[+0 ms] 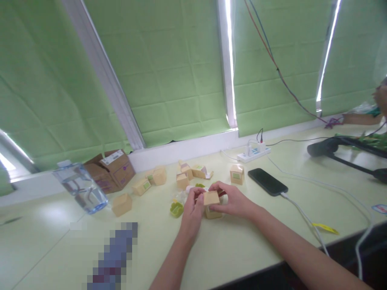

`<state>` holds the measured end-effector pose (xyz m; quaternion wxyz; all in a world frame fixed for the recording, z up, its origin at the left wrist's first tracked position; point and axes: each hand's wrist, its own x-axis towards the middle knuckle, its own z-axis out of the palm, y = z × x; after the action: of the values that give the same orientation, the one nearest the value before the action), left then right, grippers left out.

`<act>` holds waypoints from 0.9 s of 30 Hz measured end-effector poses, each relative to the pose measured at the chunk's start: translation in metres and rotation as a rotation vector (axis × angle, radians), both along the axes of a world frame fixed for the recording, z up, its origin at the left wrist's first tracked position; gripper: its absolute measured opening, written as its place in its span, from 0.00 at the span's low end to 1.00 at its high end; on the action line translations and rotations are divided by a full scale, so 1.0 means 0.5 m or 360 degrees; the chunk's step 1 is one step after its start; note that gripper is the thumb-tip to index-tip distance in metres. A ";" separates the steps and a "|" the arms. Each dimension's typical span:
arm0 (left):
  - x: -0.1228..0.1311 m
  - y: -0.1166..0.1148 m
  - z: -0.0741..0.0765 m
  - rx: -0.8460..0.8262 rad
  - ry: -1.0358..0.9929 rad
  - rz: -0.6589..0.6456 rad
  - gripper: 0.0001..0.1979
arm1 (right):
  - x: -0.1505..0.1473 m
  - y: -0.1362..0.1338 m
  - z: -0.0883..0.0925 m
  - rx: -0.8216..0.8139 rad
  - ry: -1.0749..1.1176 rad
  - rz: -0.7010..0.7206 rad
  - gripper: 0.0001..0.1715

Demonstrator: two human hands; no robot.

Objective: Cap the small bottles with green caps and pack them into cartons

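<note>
Open tabletop [225, 251] runs between the forearms [179, 249] — small boxes [182, 181] block beyond, a phone [267, 182] rightward.

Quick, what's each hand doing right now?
Left hand: fingers bent at the small tan box; grip cannot be told.
Right hand: holding that box, thumb in front.

- Left forearm [177, 253]: bare; enters at the lower edge of view, rises steeply and leans right.
- Left hand [192, 205]: back of hand partly visible; fingers bent inward, thumb pointing away from the body; full closure not determinable.
- Right forearm [290, 237]: bare; runs diagonally from the lower right corner toward the centre.
- Right hand [232, 199]: turned leftward; index finger arched above, thumb extended below, in a pinching pose.
- Both hands: close together, fingertips facing, level nearly equal.
</note>
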<state>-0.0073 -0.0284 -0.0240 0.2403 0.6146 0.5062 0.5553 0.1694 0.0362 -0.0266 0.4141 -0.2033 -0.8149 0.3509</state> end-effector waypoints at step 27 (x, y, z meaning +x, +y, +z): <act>0.005 -0.009 -0.013 -0.0188 0.0488 -0.0093 0.10 | 0.008 0.239 0.124 0.0445 -0.1108 -0.0920 0.22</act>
<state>-0.0050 -0.0330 -0.0306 0.2120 0.6914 0.5506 0.4170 0.1737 0.1557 0.0355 0.2205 -0.4695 -0.8548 0.0191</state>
